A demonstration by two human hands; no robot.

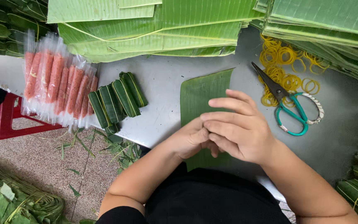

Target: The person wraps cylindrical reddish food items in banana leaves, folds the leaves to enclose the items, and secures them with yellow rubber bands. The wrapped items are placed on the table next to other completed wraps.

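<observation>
we see a cut banana leaf piece (204, 97) lying flat on the grey bench (162, 79), its near end running under both hands, its far end sticking out beyond the grip. the left hand (191, 139) is curled on the leaf, and the right hand (239, 130) lies over it, fingers (228, 103) bent toward the left. whatever sits inside the grip is hidden, so we cannot tell if the hands are clenched on anything. just right of the grip, green-handled scissors (291, 105) rest among yellow rubber bands (280, 62). left of the grip lie small leaf-wrapped rolls (117, 101), and further left, pink sausages in clear plastic (56, 83). beyond the grip, stacks of banana leaves (166, 25) cover the far side of the bench.
</observation>
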